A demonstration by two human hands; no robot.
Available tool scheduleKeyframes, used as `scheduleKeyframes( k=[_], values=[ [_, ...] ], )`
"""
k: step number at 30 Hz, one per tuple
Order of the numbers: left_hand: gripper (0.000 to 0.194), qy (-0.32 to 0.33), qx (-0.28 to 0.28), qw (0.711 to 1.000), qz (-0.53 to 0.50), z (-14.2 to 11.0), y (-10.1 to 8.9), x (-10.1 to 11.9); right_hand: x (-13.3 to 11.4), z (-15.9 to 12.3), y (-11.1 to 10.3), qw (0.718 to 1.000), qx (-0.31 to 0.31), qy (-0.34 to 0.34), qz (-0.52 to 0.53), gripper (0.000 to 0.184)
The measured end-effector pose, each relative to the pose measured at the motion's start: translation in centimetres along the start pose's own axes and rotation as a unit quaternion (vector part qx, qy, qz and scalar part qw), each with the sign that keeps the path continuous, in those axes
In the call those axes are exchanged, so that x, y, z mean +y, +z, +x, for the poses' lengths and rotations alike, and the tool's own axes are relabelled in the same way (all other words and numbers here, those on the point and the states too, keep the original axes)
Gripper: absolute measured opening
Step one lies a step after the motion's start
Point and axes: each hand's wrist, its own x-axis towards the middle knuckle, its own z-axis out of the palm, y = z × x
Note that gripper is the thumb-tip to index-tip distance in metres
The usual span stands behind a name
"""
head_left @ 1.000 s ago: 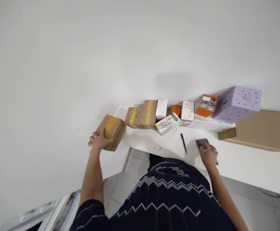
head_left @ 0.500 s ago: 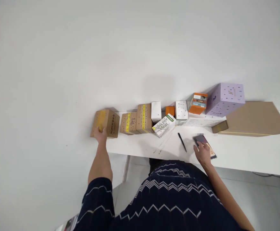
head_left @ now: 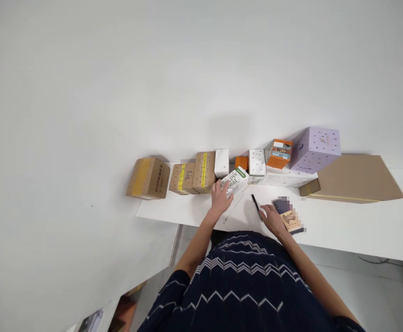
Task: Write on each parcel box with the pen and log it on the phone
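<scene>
My left hand point(head_left: 220, 198) lies over the left end of a white Super Meal carton point(head_left: 237, 180) with a green end. Its fingers are spread on the carton, the thumb apart near the front edge. My right hand point(head_left: 272, 218) is beside a black pen point(head_left: 255, 201) that lies on the white table. Its slightly bent fingertips reach the pen's right side, and part of the pen is hidden there; I see no firm grip. To the right of that hand lies a phone point(head_left: 287, 216) with a picture on it, partly blurred out.
Along the wall stand brown boxes with yellow tape point(head_left: 147, 179), a white box point(head_left: 221, 162), a spotted white box point(head_left: 257, 161) and an orange box point(head_left: 280, 153). A lilac box point(head_left: 315, 150) and a large flat cardboard box point(head_left: 357, 177) are farther right on the white table point(head_left: 353, 226).
My left hand has left the brown box at the far left and come right onto the Super Meal carton. My right hand has moved left, off the phone, to the pen.
</scene>
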Motion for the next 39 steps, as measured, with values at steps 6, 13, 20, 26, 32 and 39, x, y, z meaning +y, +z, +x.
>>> scheduleKeyframes(
  k=[6,13,20,26,32,39],
  values=[
    [0.052,-0.057,-0.013,0.998,0.018,0.5,-1.4,-2.7,1.7,-1.4,0.0,0.998,-0.038,0.046,0.015,0.035],
    [0.049,-0.185,0.054,0.979,0.062,2.0,-4.9,-7.5,1.5,-0.9,-0.6,0.996,-0.054,0.073,0.023,0.035],
    [0.103,-0.272,-0.102,0.952,0.095,4.0,-7.4,-12.4,0.4,-0.1,-0.8,0.996,-0.078,0.028,0.012,0.037],
    [0.093,-0.286,-0.038,0.953,0.093,1.5,-5.9,-8.5,0.9,-0.4,-0.6,0.995,-0.077,0.054,0.02,0.037],
    [0.081,-0.431,0.073,0.898,-0.048,-3.1,-8.3,-6.3,0.9,-0.6,-0.6,0.997,-0.061,0.041,0.022,0.034],
    [0.071,-0.297,0.196,0.868,-0.347,-6.2,-15.4,-7.2,0.4,0.3,-1.6,0.995,-0.04,0.041,0.086,0.033]
  ],
)
